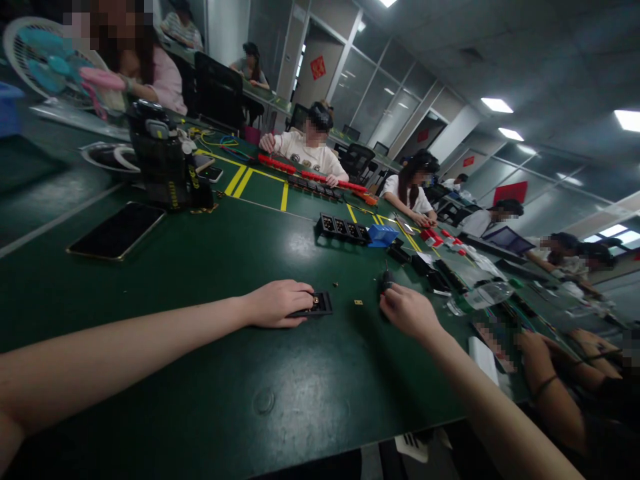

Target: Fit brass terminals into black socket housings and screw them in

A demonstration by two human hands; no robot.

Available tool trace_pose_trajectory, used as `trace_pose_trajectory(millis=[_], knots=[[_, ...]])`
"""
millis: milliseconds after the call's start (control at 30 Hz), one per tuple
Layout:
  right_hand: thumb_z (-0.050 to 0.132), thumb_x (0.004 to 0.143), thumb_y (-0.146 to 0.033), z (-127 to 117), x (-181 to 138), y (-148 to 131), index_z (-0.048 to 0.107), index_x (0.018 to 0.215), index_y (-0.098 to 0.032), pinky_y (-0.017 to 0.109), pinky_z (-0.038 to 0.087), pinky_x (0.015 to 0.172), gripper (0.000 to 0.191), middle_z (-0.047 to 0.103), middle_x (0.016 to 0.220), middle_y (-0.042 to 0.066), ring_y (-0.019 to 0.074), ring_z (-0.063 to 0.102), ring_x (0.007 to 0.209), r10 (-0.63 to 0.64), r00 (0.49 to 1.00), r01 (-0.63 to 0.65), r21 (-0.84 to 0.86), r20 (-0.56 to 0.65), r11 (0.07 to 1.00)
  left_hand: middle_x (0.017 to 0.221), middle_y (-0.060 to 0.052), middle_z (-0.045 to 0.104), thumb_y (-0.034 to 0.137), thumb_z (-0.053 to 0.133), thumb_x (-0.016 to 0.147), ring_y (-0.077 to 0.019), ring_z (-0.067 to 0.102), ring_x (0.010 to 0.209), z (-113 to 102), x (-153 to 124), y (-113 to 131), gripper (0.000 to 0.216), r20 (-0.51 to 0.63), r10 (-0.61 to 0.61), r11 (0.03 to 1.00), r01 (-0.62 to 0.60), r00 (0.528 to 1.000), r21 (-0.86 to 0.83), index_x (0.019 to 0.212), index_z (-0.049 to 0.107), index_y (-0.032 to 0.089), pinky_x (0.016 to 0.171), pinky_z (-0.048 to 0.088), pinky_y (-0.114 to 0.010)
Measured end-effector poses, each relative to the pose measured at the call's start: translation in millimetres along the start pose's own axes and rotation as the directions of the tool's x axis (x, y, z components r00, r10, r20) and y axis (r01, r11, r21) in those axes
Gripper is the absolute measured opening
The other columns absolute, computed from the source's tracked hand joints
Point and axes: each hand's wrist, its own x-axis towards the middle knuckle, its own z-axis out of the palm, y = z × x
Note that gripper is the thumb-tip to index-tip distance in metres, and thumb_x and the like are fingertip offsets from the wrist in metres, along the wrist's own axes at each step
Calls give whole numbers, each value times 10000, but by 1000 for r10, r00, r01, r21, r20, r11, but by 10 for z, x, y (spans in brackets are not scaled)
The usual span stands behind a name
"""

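My left hand (280, 303) rests on the table with its fingers closed over a small black plastic housing (325, 303). Brass-coloured metal shows inside the housing beside my fingertips; its left part is hidden under the hand. To the right, my right hand (410, 310) is closed around the dark handle of a screwdriver (387, 279), whose thin shaft points up and away from me. A small flat brass piece (359, 303) lies between my hands. Just beyond it is a smaller brass bit (335, 285), too small to make out.
Ahead lie a row of joined black housings (344, 229) and a blue block (383, 235). A phone (117, 231) and a dark bottle (163, 163) are at left. A clear plastic bottle (480, 297) lies right, near a co-worker's arm (550, 380). Other people sit opposite.
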Motion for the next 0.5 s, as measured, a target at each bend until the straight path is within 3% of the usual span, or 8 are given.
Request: trace_pose_trajectory(millis=[67,167,233,333,500], knots=[[506,924,-272,166,-192,374,661,1004,-142,311,419,752,218,667,990,132,242,630,896,96,994,-96,12,56,995,1142,-117,694,272,612,916,-285,599,1193,3,3,-4,242,-17,3,1000,-3,1000,-13,1131,600,161,949,530,-400],[612,808,-229,452,-419,785,518,1352,-108,373,414,965,565,577,1336,197,313,562,1194,191,956,-208,56,224,976,1141,-118,693,263,613,912,-280,604,1185,6,2,-5,240,-32,5,1000,-6,999,-28,1126,605,156,949,530,-400],[642,779,-235,622,-487,924,407,1463,-113,427,382,1030,734,514,1433,208,344,505,1287,235,912,-277,83,337,957,1153,-119,688,267,607,916,-282,599,1192,8,-2,-4,239,-22,-1,1000,1,1000,-28,1128,601,155,955,528,-406],[653,782,-231,780,-433,974,385,1478,-121,402,392,1020,754,546,1406,208,326,539,1261,231,892,-316,170,389,933,1166,-122,682,271,604,916,-286,590,1204,8,-6,-3,246,0,-19,1000,19,1000,-21,1133,594,154,955,527,-409],[715,777,-343,842,-177,909,521,1313,-134,313,462,810,608,676,1171,167,273,658,1008,288,857,-442,324,428,836,1199,-132,664,275,600,917,-283,594,1197,7,-5,-5,248,24,-47,999,48,999,-15,1135,587,156,952,527,-407]])
